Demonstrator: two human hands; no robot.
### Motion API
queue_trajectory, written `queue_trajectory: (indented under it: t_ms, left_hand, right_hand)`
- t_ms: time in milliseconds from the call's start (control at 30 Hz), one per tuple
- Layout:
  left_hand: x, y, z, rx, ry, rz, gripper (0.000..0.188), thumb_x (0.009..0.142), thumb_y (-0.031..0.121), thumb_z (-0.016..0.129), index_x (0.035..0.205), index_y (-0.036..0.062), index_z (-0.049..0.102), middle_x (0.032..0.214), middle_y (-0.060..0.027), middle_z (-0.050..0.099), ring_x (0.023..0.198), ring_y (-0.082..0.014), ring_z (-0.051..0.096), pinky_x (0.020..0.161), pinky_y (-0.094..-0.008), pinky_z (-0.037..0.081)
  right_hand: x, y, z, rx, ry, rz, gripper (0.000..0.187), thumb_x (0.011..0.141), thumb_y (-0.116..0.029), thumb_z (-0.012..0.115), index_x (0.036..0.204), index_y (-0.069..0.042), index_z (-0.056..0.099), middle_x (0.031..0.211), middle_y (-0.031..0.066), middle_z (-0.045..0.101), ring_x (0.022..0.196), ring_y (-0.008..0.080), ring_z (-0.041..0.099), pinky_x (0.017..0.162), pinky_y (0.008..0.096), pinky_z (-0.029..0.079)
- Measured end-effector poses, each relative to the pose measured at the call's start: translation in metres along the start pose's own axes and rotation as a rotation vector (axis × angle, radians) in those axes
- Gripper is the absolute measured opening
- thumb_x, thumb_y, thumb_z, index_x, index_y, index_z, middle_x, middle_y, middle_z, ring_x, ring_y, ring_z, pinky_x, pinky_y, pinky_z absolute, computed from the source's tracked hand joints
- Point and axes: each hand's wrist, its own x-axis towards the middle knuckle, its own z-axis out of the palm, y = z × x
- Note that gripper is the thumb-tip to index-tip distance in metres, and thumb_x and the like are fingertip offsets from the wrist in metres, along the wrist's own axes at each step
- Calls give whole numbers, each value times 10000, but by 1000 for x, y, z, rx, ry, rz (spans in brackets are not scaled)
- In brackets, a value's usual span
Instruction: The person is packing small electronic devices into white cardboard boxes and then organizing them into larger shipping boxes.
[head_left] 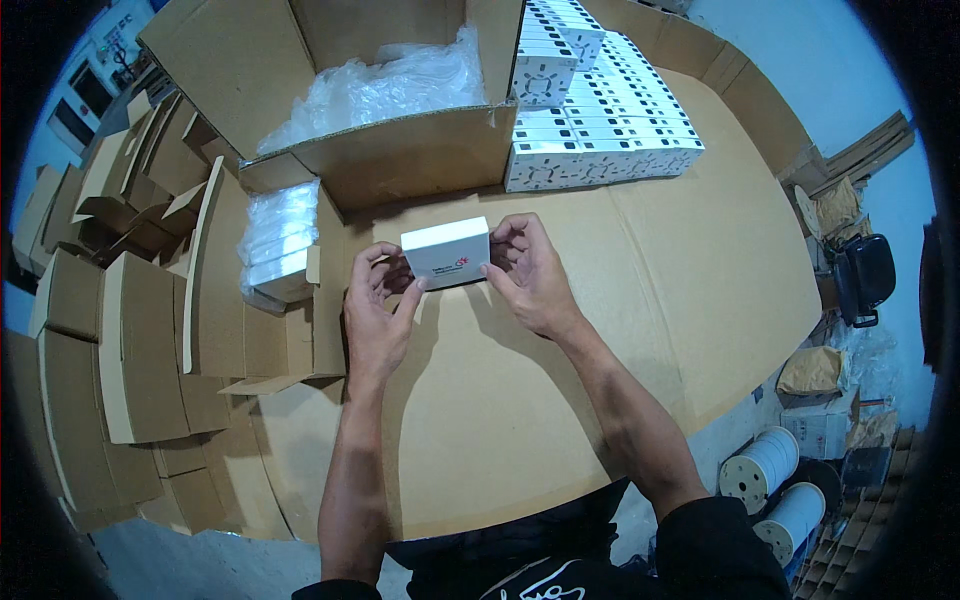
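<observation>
A small white box (447, 253) with a red mark on its front is held upright just above the cardboard-covered table (520, 400). My left hand (380, 305) grips its left end, thumb on the front face and fingers behind. At the opposite end my right hand (535, 275) pinches it the same way, with the fingertips partly hidden. To the left stands an open carton (330, 320) holding a row of white boxes in clear plastic wrap (280, 235). Stacks of white printed boxes (605, 160) fill the far right part of the table.
A large open carton (420, 160) with clear plastic bags (390, 85) stands at the far side. Several folded cardboard boxes (150, 340) crowd the left. Beyond the table's right edge are white cable spools (760, 468), a black chair (864, 275) and a brown parcel (810, 370).
</observation>
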Motion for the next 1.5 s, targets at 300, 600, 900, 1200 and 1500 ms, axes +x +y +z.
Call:
queue_trajectory:
  t_ms: [300,600,900,1200,1500]
  left_hand:
    - [0,-2,-1,94,-43,25,461,898,-117,641,1301,9,455,1155,-124,605,1117,-181,609,987,-315,518]
    - [-4,10,3,119,19,97,480,934,58,678,1355,11,452,1265,-138,560,1194,-214,562,1058,-359,456]
    - [7,50,17,294,307,587,181,1004,104,539,1122,-18,601,1071,-100,626,993,-173,595,923,-323,478]
    - [194,140,22,664,274,590,208,901,133,714,1048,-11,681,993,-159,723,895,-297,700,837,-403,540]
    - [304,93,36,1357,-368,298,641,878,580,692,1222,39,695,1173,-192,711,1129,-356,664,1011,-436,525]
  right_hand:
    - [0,-5,-6,-141,-75,24,452,857,81,637,1241,-5,415,1164,180,622,1171,256,636,1046,385,522]
    - [0,-13,-7,-205,-86,-1,551,804,76,629,1313,1,432,1211,195,623,1188,302,634,1053,404,504]
    - [-3,5,-6,-611,118,-156,502,730,121,566,1217,7,529,1137,209,649,1131,406,627,987,448,509]
    - [-2,7,-9,-595,113,-133,485,737,77,621,1200,-41,535,1121,191,631,1086,414,601,945,489,494]
    - [-3,8,-11,-614,148,-97,439,740,60,629,1157,-54,557,1101,170,635,1071,396,606,937,481,494]
